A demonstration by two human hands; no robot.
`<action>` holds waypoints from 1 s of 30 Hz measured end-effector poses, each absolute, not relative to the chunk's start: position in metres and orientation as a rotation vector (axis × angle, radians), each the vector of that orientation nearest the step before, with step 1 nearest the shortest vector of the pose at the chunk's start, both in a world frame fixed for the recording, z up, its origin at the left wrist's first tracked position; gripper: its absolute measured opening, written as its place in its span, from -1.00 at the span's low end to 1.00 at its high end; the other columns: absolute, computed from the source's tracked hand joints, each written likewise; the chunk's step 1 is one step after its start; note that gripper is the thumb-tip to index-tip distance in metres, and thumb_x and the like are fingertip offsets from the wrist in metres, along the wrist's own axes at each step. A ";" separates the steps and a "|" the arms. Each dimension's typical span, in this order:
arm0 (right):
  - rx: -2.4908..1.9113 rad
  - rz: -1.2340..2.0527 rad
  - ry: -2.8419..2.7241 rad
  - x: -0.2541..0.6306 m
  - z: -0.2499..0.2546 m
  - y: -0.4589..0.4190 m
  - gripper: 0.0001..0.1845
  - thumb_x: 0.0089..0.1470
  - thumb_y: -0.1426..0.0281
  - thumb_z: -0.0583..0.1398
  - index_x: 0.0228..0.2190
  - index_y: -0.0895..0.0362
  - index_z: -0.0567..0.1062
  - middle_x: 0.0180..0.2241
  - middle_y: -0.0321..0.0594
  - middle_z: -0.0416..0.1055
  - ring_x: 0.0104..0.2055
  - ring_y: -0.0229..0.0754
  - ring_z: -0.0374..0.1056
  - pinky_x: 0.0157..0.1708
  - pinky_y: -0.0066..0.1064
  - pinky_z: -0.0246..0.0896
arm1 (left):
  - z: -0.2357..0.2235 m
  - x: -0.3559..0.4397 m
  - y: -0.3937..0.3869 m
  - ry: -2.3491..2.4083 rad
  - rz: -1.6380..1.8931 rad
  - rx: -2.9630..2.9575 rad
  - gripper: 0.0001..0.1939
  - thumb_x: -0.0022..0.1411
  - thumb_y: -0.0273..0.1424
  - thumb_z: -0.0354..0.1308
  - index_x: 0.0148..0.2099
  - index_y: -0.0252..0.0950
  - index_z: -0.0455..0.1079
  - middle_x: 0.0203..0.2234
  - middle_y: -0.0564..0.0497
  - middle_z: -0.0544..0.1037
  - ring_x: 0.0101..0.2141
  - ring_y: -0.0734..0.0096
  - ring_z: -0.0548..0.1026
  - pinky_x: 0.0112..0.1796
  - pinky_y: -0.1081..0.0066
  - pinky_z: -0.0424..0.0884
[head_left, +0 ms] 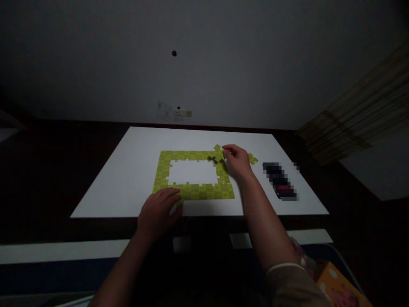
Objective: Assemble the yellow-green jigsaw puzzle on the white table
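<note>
A rectangular frame of yellow-green jigsaw puzzle pieces [191,189] lies on a white board [111,192], with bare white board inside it. My right hand [236,161] is at the frame's far right corner, its fingertips pinching a yellow-green puzzle piece [219,155] that casts a dark shadow. My left hand [159,215] rests flat over the frame's near left side, holding nothing. Its fingers hide part of that side. A separate loose puzzle piece [253,159] lies just beyond my right hand.
A pixelated dark object with a red part [279,181] lies on the board's right side. The board sits on a dark table. An orange box [338,285] is by my right elbow. A slatted blind [348,115] hangs at the right, before a wall.
</note>
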State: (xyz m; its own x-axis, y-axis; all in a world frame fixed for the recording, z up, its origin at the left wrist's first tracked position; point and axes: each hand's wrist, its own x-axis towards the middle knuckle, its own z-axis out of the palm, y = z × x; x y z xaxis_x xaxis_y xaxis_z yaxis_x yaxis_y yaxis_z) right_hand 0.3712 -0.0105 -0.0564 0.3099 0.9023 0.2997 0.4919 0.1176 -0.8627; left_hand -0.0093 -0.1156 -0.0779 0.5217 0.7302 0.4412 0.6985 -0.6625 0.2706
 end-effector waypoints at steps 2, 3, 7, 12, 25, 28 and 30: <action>-1.506 0.549 -1.422 0.366 -0.058 -0.012 -0.66 0.19 0.21 0.32 -0.10 0.08 0.78 -0.22 -0.14 0.73 -0.21 -0.02 0.57 -0.11 -0.19 0.46 | -0.079 -0.009 -0.115 1.268 0.827 2.688 -0.83 0.48 -0.41 0.33 0.07 -0.09 0.62 0.14 -0.04 0.75 0.10 0.00 0.74 -0.01 -0.07 0.71; -1.502 0.575 -1.479 0.362 -0.058 -0.013 -0.68 0.19 0.22 0.32 -0.11 0.08 0.78 -0.25 -0.17 0.72 -0.23 -0.04 0.56 -0.13 -0.21 0.44 | -0.079 -0.009 -0.115 1.272 0.822 2.688 -0.83 0.48 -0.41 0.33 0.07 -0.09 0.62 0.14 -0.04 0.75 0.10 0.00 0.74 -0.01 -0.07 0.71; -1.537 0.607 -1.693 0.345 -0.057 -0.017 -0.75 0.24 0.30 0.34 -0.11 0.09 0.77 -0.27 -0.19 0.73 -0.27 -0.08 0.56 -0.17 -0.26 0.40 | -0.079 -0.010 -0.115 1.281 0.796 2.682 -0.80 0.44 -0.40 0.37 0.07 -0.07 0.63 0.15 -0.03 0.75 0.12 -0.03 0.73 -0.02 -0.07 0.71; -1.592 0.503 -1.968 0.319 -0.057 -0.018 -0.79 0.34 0.32 0.34 -0.05 0.04 0.77 -0.13 -0.15 0.76 -0.11 0.02 0.63 -0.08 -0.21 0.38 | -0.078 -0.009 -0.116 1.283 0.788 2.678 -0.79 0.46 -0.39 0.35 0.07 0.00 0.65 0.14 0.01 0.76 0.12 0.03 0.73 0.01 -0.02 0.70; -1.301 0.743 -1.485 0.340 -0.063 -0.006 -0.38 0.02 0.40 0.19 0.13 -0.07 0.65 0.02 -0.17 0.58 0.03 0.07 0.46 -0.01 -0.14 0.45 | -0.076 -0.009 -0.116 1.276 0.789 2.655 -0.77 0.47 -0.39 0.33 0.10 0.01 0.62 0.16 -0.03 0.74 0.13 -0.03 0.73 -0.01 -0.12 0.71; -1.235 0.900 -1.328 0.346 -0.069 -0.003 -0.32 -0.13 0.40 0.24 0.09 -0.08 0.62 -0.05 -0.21 0.55 -0.11 -0.04 0.45 -0.13 -0.23 0.45 | -0.077 -0.010 -0.115 1.265 0.788 2.668 -0.81 0.49 -0.37 0.31 0.09 -0.05 0.63 0.15 -0.06 0.75 0.12 -0.05 0.73 -0.01 -0.12 0.72; -1.196 0.982 -1.323 0.346 -0.071 -0.002 -0.32 -0.18 0.41 0.30 0.08 -0.06 0.60 -0.07 -0.21 0.57 -0.18 -0.11 0.44 -0.13 -0.24 0.45 | -0.078 -0.010 -0.115 1.262 0.797 2.675 -0.82 0.49 -0.36 0.31 0.08 -0.09 0.64 0.14 -0.08 0.75 0.12 -0.05 0.73 0.00 -0.12 0.72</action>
State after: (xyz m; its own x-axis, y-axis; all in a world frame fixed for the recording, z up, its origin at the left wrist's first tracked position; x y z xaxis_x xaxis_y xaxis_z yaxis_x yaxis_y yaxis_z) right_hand 0.3462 -0.0020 -0.0708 0.0514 0.9840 0.1704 0.1213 0.1632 -0.9791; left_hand -0.0095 -0.1147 -0.0780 0.5258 0.7390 0.4212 0.6982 -0.6578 0.2826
